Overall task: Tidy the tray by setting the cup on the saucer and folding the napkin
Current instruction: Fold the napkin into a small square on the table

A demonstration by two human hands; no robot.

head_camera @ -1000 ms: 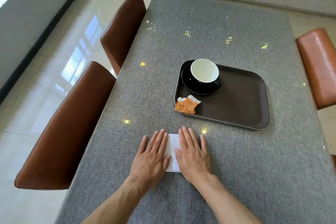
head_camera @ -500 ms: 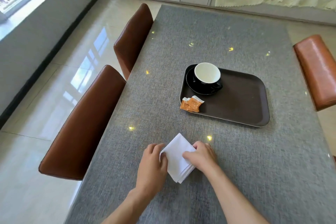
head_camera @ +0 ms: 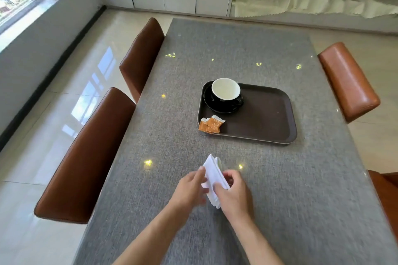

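A folded white napkin (head_camera: 213,175) is lifted off the grey table, tilted on edge between my hands. My left hand (head_camera: 189,189) grips its left side and my right hand (head_camera: 234,194) grips its right side. Farther back lies a dark brown tray (head_camera: 265,120). In the tray's far left corner a black cup with a white inside (head_camera: 226,92) stands upright on a black saucer (head_camera: 212,105).
Orange sugar packets (head_camera: 210,124) lie on the tray's near left corner. Two brown chairs (head_camera: 86,157) stand along the table's left side and another brown chair (head_camera: 346,82) on the right. The grey tablecloth (head_camera: 301,178) covers the table.
My hands went from pressing the napkin flat on the table to picking it up and turning it on edge. The camera tilted upward, showing more of the room.
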